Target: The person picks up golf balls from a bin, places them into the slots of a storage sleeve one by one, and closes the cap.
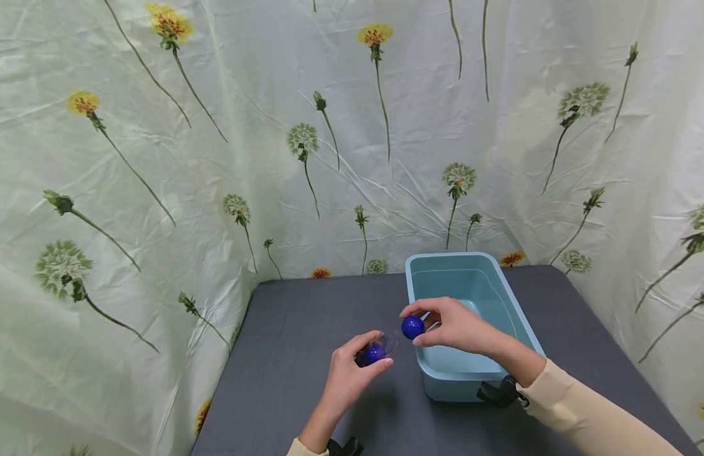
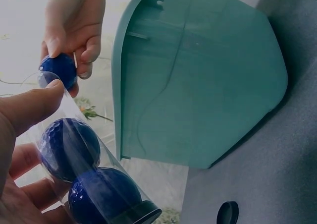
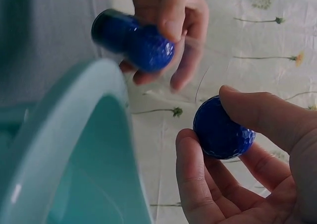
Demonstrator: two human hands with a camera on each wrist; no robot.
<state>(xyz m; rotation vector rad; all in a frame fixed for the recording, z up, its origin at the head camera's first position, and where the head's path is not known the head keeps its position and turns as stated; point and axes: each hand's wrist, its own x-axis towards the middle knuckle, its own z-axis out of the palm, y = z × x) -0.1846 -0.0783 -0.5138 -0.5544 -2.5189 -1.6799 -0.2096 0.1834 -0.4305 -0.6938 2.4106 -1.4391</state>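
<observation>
My left hand (image 1: 347,373) grips a clear plastic tube (image 2: 110,159) with a dark cap on its lower end. Two dimpled blue golf balls sit inside it, an upper ball (image 2: 68,149) and a lower ball (image 2: 105,196) against the cap. Thumb and fingers of my right hand (image 1: 457,326) pinch another blue golf ball (image 3: 223,130), held just off the tube's uncapped end. Below the right hand stands a light blue plastic bin (image 1: 454,375); the hand overlaps its left rim in the head view, while the tube is left of the bin.
On the dark grey table (image 1: 306,316) a small round black cap (image 2: 228,213) lies near the bin. A white curtain (image 1: 261,114) printed with dandelions hangs behind and along the sides. Black straps with devices circle both wrists.
</observation>
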